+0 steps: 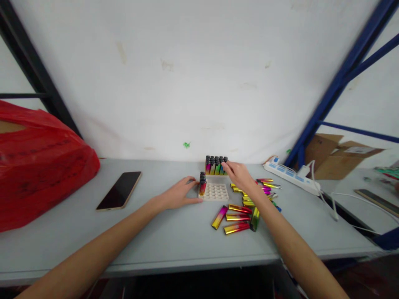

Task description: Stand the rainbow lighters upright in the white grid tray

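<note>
My left hand (177,194) grips the left end of a white tray (218,193) with round holes, thumb at its front corner and fingers toward the back. A short row of upright lighters (202,187) with black tops stands in that tray's left end. Behind it, a second block of upright lighters (212,168) in several metallic colours stands close to the wall. My right hand (237,173) is closed at the right end of this back block, fingertips pinched at a lighter's top; the fingers partly hide it.
Loose shiny lighters (237,218) lie in front of and right of the tray, partly under my right forearm. A phone (120,191) and a red plastic bag (46,166) are at left. A white power strip (291,176) with cables and a cardboard box (336,155) are at right.
</note>
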Demonstrator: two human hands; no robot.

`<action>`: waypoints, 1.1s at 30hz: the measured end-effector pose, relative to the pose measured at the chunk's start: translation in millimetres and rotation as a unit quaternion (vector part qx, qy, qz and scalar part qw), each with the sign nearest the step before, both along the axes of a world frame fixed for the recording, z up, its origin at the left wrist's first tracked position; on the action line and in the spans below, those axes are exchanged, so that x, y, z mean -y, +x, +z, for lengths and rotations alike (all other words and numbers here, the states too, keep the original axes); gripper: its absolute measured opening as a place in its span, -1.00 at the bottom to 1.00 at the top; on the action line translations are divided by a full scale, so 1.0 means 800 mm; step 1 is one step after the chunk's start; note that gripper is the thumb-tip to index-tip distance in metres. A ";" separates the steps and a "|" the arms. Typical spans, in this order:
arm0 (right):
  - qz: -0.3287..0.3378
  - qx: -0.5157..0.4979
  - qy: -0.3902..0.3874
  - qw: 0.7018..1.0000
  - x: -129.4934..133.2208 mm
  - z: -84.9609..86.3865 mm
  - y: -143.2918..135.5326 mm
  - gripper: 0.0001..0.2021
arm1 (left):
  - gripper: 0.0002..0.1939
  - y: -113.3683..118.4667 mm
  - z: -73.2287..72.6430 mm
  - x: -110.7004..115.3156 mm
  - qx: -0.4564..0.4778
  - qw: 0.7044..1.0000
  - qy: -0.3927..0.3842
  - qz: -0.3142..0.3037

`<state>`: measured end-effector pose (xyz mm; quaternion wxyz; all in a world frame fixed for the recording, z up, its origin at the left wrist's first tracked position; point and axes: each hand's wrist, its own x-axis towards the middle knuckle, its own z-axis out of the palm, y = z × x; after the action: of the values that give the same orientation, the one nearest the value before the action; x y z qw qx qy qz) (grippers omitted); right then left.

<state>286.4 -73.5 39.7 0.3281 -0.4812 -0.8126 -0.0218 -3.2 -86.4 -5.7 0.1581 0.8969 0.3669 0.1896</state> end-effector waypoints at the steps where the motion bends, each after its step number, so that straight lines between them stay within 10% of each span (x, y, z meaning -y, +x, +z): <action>1: -0.019 0.005 0.005 1.000 -0.004 0.002 0.008 -0.49 | -0.27 0.000 0.000 0.000 0.003 1.000 0.000 -0.001; 18: -0.088 0.065 -0.058 0.992 -0.010 0.015 0.047 -0.54 | -0.24 0.000 0.002 0.000 -0.018 1.000 -0.004 0.004; 24: -0.034 0.139 -0.167 0.976 -0.013 0.002 0.075 -0.87 | -0.27 -0.001 -0.001 -0.001 -0.019 1.000 0.001 0.006; 33: -0.047 0.217 -0.287 0.932 -0.017 -0.004 0.078 -0.82 | -0.25 0.000 0.001 0.000 -0.022 1.000 -0.001 0.009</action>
<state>348.8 -60.1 36.7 -0.0098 -0.5760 -0.8121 0.0927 -3.3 -86.6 -4.9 0.1495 0.8974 0.3785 0.1706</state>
